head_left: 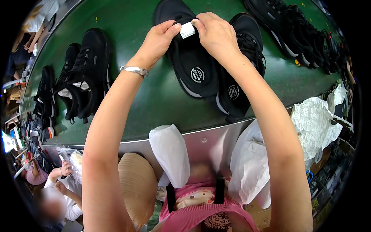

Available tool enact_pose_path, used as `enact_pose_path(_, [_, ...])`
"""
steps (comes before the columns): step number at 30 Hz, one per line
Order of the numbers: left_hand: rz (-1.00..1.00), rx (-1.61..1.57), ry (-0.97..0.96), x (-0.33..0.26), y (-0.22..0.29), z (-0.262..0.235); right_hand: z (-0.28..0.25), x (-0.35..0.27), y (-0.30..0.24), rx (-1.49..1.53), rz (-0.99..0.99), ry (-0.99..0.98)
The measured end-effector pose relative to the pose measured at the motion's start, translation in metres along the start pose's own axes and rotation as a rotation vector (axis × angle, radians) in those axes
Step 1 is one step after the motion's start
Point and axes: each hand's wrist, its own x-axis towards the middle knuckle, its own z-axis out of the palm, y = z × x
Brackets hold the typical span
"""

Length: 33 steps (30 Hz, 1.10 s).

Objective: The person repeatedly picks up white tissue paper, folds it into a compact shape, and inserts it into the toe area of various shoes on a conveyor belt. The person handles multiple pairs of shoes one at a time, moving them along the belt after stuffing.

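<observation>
A black lace-up shoe (179, 58) lies on the green work surface in front of me, its opening toward me and a round white print on its insole. My left hand (159, 38) pinches the left side of the shoe's tongue. My right hand (218, 34) grips the tongue's right side, thumb on top and fingers curled behind. Between my thumbs a small white label (187, 30) faces up on the tongue. A second black shoe (247, 38) stands just to the right, partly hidden behind my right hand and forearm.
More black shoes stand at left (91, 65) and in a row at far right (290, 31). A metal edge (205, 141) bounds the green surface (133, 96). White wrapped bundles (170, 154) and crumpled white paper (315, 123) are nearer me. Another person (63, 193) is at lower left.
</observation>
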Motion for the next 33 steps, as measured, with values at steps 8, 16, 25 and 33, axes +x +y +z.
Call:
enact_pose_path(8, [0.259, 0.384, 0.139, -0.053, 0.02, -0.026, -0.049, -0.023, -0.026, -0.159, -0.124, 0.033])
enact_pose_path(16, [-0.486, 0.646, -0.443, -0.152, -0.024, -0.048, -0.123, -0.161, -0.121, 0.075, -0.017, -0.629])
enact_pose_path(25, [-0.481, 0.22, -0.711, -0.178, -0.054, 0.011, -0.084, -0.22, -0.142, 0.1, 0.286, -0.939])
enact_pose_path(33, [-0.511, -0.225, -0.685, -0.201, 0.044, 0.049, -0.154, -0.201, -0.129, 0.294, 0.485, -0.743])
